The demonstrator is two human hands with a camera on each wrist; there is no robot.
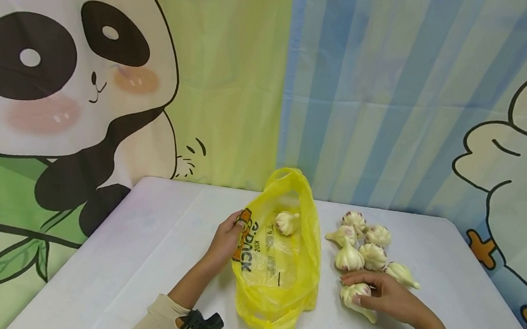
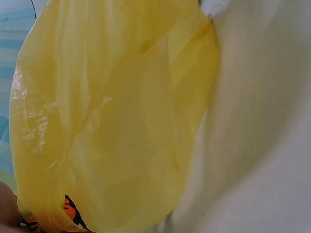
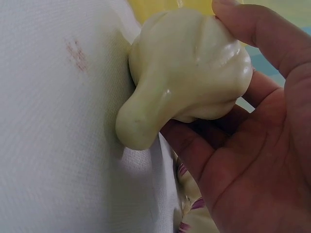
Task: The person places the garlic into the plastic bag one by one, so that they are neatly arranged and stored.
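Note:
A yellow plastic bag [image 1: 303,272] stands with its mouth spread at the middle of the table, and one garlic bulb [image 1: 286,222] lies inside it. My left hand [image 1: 227,238] pinches the bag's left edge beside the printed lettering; the left wrist view is mostly filled by the bag's side [image 2: 126,126]. Right of the bag, my right hand [image 1: 388,296] grips another garlic bulb [image 3: 189,63] between thumb and fingers, its stem pointing toward the near side. Several more garlic bulbs [image 1: 373,256] with purple streaks lie grouped just beyond that hand.
The white tabletop [image 1: 168,229] ends at a hanging cloth [image 1: 231,104] printed with a panda. Each wrist wears a black camera, such as the left wrist camera [image 1: 204,325].

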